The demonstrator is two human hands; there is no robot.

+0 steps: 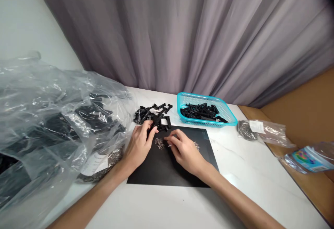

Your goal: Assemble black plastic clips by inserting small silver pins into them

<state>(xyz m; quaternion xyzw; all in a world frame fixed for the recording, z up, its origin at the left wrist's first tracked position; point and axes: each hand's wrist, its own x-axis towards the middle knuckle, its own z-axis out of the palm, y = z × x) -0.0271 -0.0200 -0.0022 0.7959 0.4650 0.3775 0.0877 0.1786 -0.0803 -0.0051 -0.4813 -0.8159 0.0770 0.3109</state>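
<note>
My left hand point(139, 142) is at the near edge of a pile of black plastic parts point(142, 113), with thumb and fingers closed on one black plastic part point(157, 119). My right hand point(182, 149) is over the black mat point(156, 173), its fingertips pinched together; whatever they hold is too small to make out. Beside those fingertips lies a small heap of tiny metal pieces point(159, 143). A second heap of metal pieces point(197, 145) shows partly behind the right hand.
A blue basket point(231, 117) of black parts stands behind the mat. Large clear plastic bags point(60, 117) fill the left side, with a labelled bag of metal pieces point(95, 164) by my left forearm. Right are another small bag point(247, 130), a bottle point(310, 157) and cardboard point(302, 107).
</note>
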